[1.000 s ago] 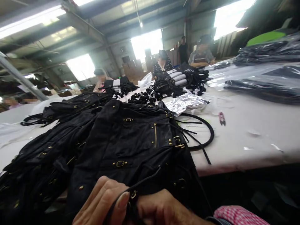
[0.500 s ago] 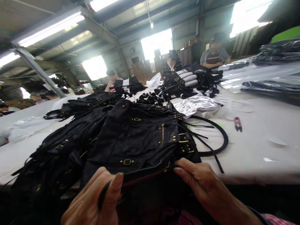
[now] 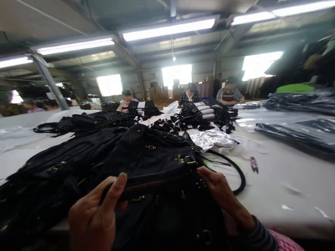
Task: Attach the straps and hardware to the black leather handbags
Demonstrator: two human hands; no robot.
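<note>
While co-workers [image 3: 229, 96] are sitting far down the white table [image 3: 288, 181], a person's left hand [image 3: 94, 216] is pinching one end of the zippered top edge of a black bag [image 3: 154, 160]. The right hand [image 3: 220, 191] is gripping the other end. The edge is running crosswise between the hands, at the table's near side, atop a pile of like bags [image 3: 65, 167].

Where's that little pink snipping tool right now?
The pink snips lie on the white table, right of centre in the head view, just right of the black strap loop and beyond the right hand gripping the black bag.
</note>
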